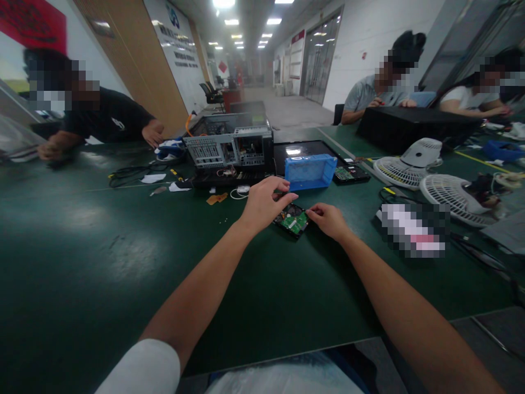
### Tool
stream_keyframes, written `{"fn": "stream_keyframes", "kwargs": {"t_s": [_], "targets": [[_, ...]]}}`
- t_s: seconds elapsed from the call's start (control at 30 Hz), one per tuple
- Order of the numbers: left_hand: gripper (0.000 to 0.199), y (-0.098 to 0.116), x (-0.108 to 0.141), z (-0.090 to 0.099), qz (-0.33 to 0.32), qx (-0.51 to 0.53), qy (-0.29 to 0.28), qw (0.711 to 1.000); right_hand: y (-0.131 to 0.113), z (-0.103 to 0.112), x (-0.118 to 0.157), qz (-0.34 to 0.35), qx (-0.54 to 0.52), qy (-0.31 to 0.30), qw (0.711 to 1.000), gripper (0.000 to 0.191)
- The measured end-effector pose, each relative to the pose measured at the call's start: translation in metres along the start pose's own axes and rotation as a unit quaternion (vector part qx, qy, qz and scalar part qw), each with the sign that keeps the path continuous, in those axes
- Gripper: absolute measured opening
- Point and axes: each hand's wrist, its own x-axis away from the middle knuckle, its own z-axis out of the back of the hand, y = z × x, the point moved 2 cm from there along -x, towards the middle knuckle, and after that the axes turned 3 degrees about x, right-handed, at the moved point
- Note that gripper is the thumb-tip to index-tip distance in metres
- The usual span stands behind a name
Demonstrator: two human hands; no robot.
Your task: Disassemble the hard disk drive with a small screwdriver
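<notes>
1. Bare forearms (pixel 205 290): nearest, over smooth, dark-green table (pixel 102 306).
2. Grey-and-black metal computer case (pixel 229 153): on table, ahead.
3. Left hand (pixel 264 203): fingers curved; grip cannot be determined.
4. Right hand (pixel 328 219): fingertips together; grip cannot be determined.
5. Black rectangular drive (pixel 296 220), green circuit board upward: between hands.

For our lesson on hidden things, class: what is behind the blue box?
Behind the blue box lies a dark, flat screen, reflecting light. The box covers part of its near side; anything there cannot be seen.

Ceiling lights (pixel 274 21) glow above a grey floor (pixel 287 114) — white wall (pixel 369 33), glass doors (pixel 320 57) alongside.
</notes>
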Motion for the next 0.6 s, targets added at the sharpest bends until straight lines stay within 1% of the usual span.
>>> {"fn": "stream_keyframes", "kwargs": {"t_s": [0.2, 0.37, 0.43, 0.6], "targets": [[0.005, -0.002, -0.0022, 0.0016, -0.019, -0.029, -0.012, 0.999, 0.0033, -0.0023, -0.0012, -0.004, -0.002, 0.004, 1.0, 0.027], [0.013, -0.0004, -0.0027, 0.003, -0.042, -0.065, -0.024, 0.997, 0.004, -0.0032, -0.001, -0.006, -0.008, 0.007, 1.0, 0.028], [0.013, 0.0011, -0.003, 0.0038, -0.039, -0.074, -0.025, 0.996, 0.0031, -0.0025, -0.0005, -0.007, -0.006, 0.007, 1.0, 0.028], [0.014, 0.0002, -0.003, 0.0061, -0.003, -0.097, -0.01, 0.995, 0.0022, -0.0016, -0.0002, -0.007, -0.004, 0.005, 1.0, 0.028]]}}
